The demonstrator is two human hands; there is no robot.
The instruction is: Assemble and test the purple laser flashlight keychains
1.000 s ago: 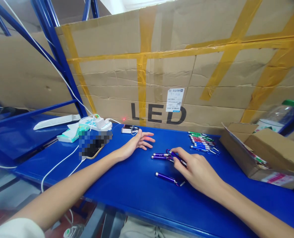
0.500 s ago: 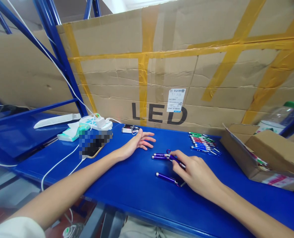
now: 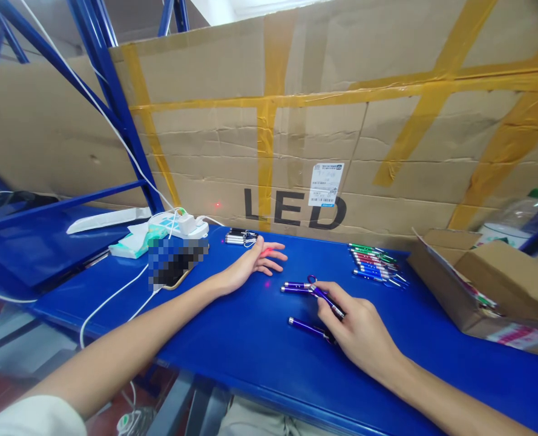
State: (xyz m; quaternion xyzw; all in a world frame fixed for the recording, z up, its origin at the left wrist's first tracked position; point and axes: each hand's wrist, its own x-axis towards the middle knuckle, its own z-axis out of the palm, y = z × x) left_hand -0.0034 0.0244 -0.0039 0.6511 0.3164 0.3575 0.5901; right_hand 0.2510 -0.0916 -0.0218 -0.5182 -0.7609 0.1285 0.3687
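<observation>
Purple pens point(image 3: 305, 327): four, one in hand point(image 3: 360, 327)

OK, quick head count: two bare hands here, one left hand point(image 3: 255, 263) and one right hand point(image 3: 364, 330). I get four purple penlights point(image 3: 305, 327): one in the right hand, two side by side, one alone. The green, red and blue penlights point(image 3: 373, 261) overlap too much to count, same with the black and silver penlights point(image 3: 239, 236). Then it's singles: one phone point(image 3: 184, 272), one tissue pack point(image 3: 126, 245), one power strip point(image 3: 160, 227), one green-capped bottle point(image 3: 507, 221), one open carton point(image 3: 450, 297). The big cardboard panel point(image 3: 227, 139) has one shipping label point(image 3: 327, 184) and three printed letters point(image 3: 287, 207).
</observation>
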